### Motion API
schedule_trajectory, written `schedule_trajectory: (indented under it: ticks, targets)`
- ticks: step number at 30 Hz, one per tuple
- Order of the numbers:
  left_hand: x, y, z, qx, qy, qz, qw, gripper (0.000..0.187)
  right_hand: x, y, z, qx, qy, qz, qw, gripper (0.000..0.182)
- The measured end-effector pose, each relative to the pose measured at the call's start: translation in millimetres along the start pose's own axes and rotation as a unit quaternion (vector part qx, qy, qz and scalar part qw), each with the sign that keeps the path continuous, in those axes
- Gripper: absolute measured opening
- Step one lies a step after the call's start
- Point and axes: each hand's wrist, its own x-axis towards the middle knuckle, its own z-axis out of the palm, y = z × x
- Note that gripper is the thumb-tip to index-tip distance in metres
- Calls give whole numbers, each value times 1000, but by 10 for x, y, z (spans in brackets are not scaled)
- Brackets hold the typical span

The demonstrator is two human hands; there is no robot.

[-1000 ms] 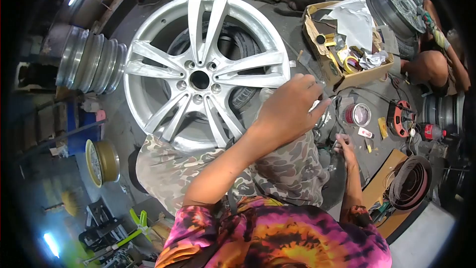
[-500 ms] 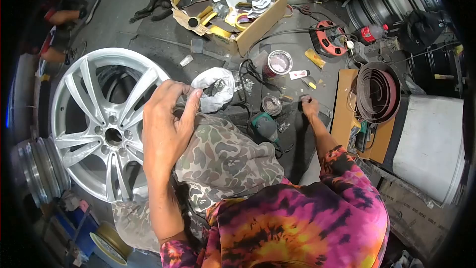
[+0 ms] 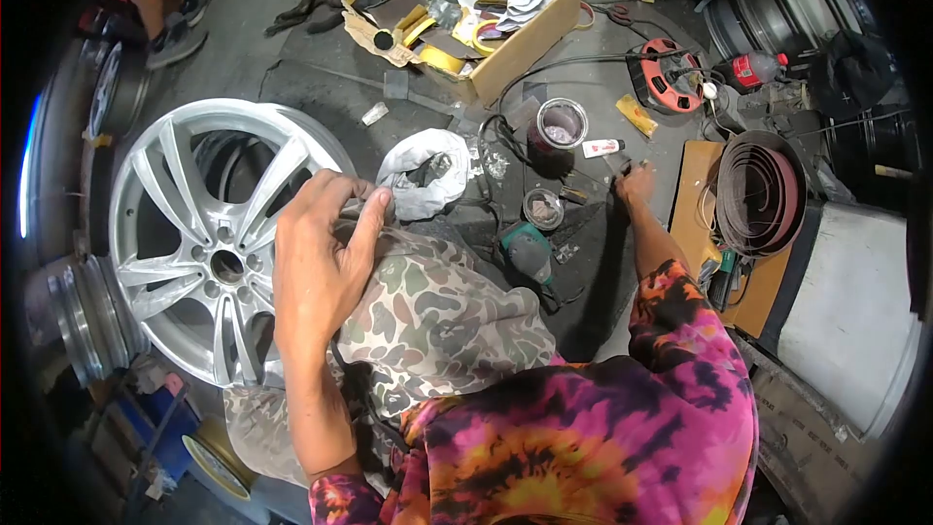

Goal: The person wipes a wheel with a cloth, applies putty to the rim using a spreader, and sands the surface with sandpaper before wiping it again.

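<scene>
My left hand (image 3: pixel 326 248) is raised over my camouflage-clad leg, beside the silver alloy wheel (image 3: pixel 155 277). Its fingers are curled with the thumb close to them; whatever they pinch, if anything, is hidden. On the floor to the right, my right hand (image 3: pixel 637 185) has its fingers closed on a small flat spreader (image 3: pixel 614 163), mostly covered by the hand. Just beyond lies a white tube (image 3: pixel 603 147) with red print. An open can of pale paste (image 3: pixel 561 126) stands to the left of the tube, and a smaller round tub (image 3: pixel 542 209) sits nearer me.
A green sander (image 3: pixel 530 255) lies by my knee, near a white ring-shaped cloth (image 3: pixel 423 175). Ahead stands a cardboard box (image 3: pixel 525 53) of tapes and paper. To the right are a red cable reel (image 3: pixel 669 78) and coiled sandpaper (image 3: pixel 758 190). Other people sit nearby.
My right hand has moved forward onto the small spreader. My left hand keeps nearly the same pose. The view has shifted slightly, and a person's foot at upper left has moved.
</scene>
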Motion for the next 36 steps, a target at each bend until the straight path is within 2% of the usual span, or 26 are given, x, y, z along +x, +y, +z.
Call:
schedule_trajectory:
  ticks: [2,6,8,12,13,14,15,17,18,21,23,24,25,26,27,29,30,31,32,34,36]
  targets:
    - [24,43,5,7,-6,0,1000,19,18,-31,-20,-40,-77,17,996,36]
    - [83,93,54,6,-28,-3,1000,19,-11,100,-32,41,-74,-38,996,31]
    - [105,54,92,8,-25,9,1000,19,-28,180,11,185,-14,-74,980,24]
    - [152,72,109,15,-43,-6,999,20,78,361,-83,256,-10,-81,963,24]
    - [168,84,116,17,-44,-7,999,20,300,506,100,421,-38,10,906,19]
    - [180,97,124,20,-50,-7,999,20,464,563,238,569,-65,103,814,16]
    - [186,107,130,25,-56,-6,998,20,544,476,190,569,-69,106,812,16]
    - [197,134,141,24,-66,-13,997,21,727,191,-49,669,-48,222,707,21]
    - [206,142,133,21,-71,-18,997,21,846,106,-8,672,-55,218,706,21]
    - [178,108,112,29,-68,-28,997,22,1319,282,489,701,-28,309,643,34]
    - [124,38,97,41,-60,-45,996,25,1323,433,643,753,-41,229,616,37]
    - [81,-15,66,46,-62,-51,996,29,1796,971,1269,753,-104,206,617,38]
    - [57,-50,48,52,-57,-38,996,29,1742,895,1149,732,-101,197,645,34]
    - [42,-76,33,60,-54,-22,996,30,1919,1148,1398,706,-122,128,686,32]
    - [28,-85,16,68,-55,-22,996,32,1663,832,950,674,-87,209,703,29]
    - [-2,-110,13,52,-43,-17,998,31,1390,546,632,708,-29,258,657,39]
    - [-20,-151,27,38,-20,4,999,31,1289,566,555,685,-61,224,690,40]
    - [-1,-144,-15,33,-46,0,998,31,1193,534,423,659,-89,190,723,42]
    - [21,-141,-47,24,-77,-2,997,31,985,411,261,651,-52,160,740,38]
    - [44,-228,-8,13,-87,27,996,29,710,314,-1,680,-63,99,724,35]
    - [125,-297,41,-60,-119,74,988,26,65,-291,-792,689,-68,72,718,33]
